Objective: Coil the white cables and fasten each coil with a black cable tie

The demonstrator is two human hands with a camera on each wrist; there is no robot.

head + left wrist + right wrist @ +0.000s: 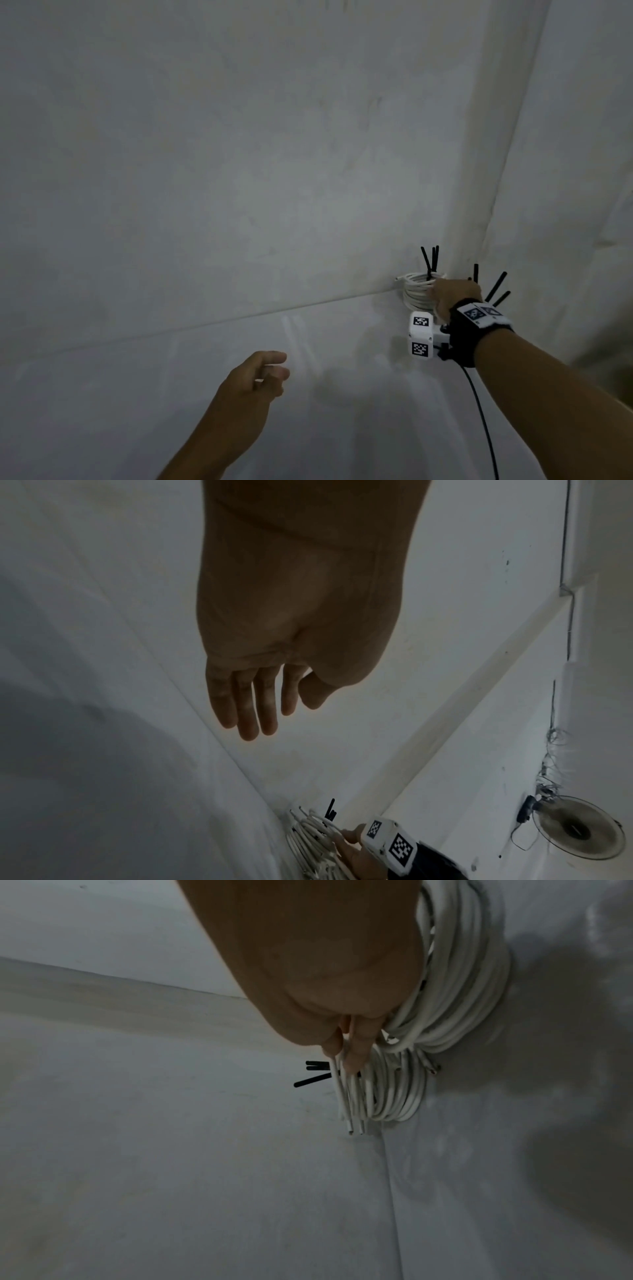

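Several white cable coils [416, 291] lie stacked on the pale floor in a corner, with black cable ties [431, 260] sticking up from them. More tie ends [496, 287] show beyond my right wrist. My right hand [436, 291] reaches onto the coils. In the right wrist view its fingertips [356, 1056] pinch a strand of the upper coil [459, 988], above a lower coil [394, 1096] and its black ties [315, 1073]. My left hand [270, 370] hovers over bare floor with relaxed fingers [250, 723], holding nothing. The coils [308, 837] also show in the left wrist view.
A white skirting board [479, 691] runs along the wall into the corner. A floor fan [578, 831] with a black lead stands by the wall. The white wrist camera block [420, 335] and its black lead [479, 411] hang from my right wrist.
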